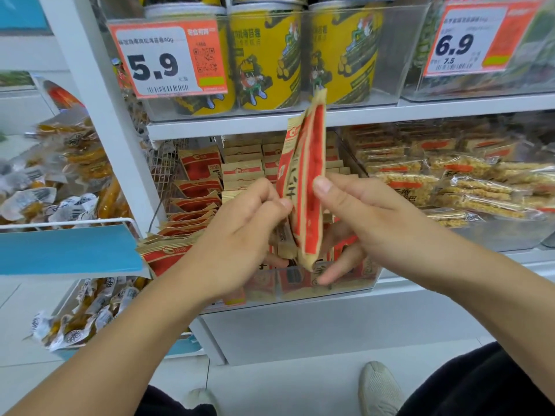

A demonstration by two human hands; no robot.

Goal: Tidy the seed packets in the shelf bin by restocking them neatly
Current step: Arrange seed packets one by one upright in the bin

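Note:
A small stack of red-and-tan seed packets stands upright on edge in front of the shelf, held between both hands. My left hand pinches its left side with curled fingers. My right hand grips the right side, thumb on the front and fingers behind. Below and behind them lies the clear shelf bin, filled with more of the same packets; those on the left lean forward in a loose slanted row, while the ones at the back stand in rows.
Yellow seaweed-roll tubs and price tags sit on the shelf above. Clear-wrapped rice crisp bars fill the bin to the right. A wire basket of wrapped snacks stands to the left. My shoes show on the floor below.

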